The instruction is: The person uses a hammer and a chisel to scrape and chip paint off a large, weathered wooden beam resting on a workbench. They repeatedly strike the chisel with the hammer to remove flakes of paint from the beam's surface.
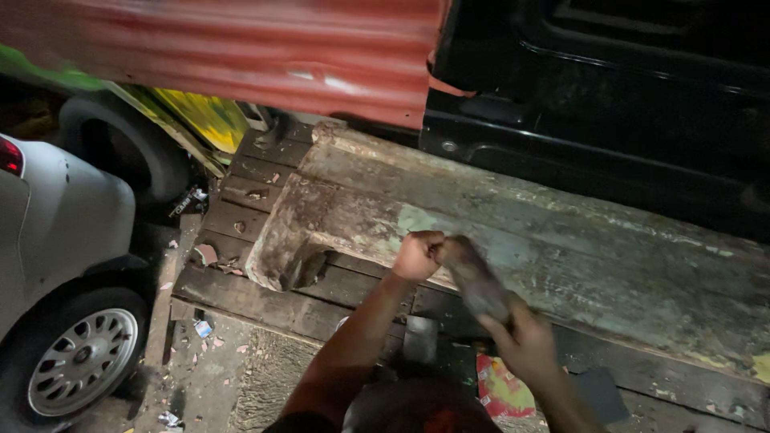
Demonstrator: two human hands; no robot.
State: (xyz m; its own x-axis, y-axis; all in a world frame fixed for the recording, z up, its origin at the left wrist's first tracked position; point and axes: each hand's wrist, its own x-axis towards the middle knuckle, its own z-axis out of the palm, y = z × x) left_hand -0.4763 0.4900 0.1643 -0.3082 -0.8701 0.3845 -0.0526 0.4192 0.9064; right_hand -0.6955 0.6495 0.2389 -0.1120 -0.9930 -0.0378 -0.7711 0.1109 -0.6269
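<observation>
Sanding block [475, 281] gripped at both ends, left hand [417, 255] fisted, right hand [525, 343] clamped, over a weathered plank [577, 256].
It looks stiff, light and rough; the ends offer the surest hold.

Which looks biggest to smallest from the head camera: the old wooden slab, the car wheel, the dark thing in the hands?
1. Old wooden slab, easily the largest.
2. Car wheel.
3. Dark worn object gripped by the left hand and right hand; it sits closer to the camera, so it may look bigger than it is.

Dim outdoor ground [265, 377], red corrugated sheet [241, 48], dark plank platform [249, 200], silver car [56, 232], black vehicle [609, 88]
</observation>
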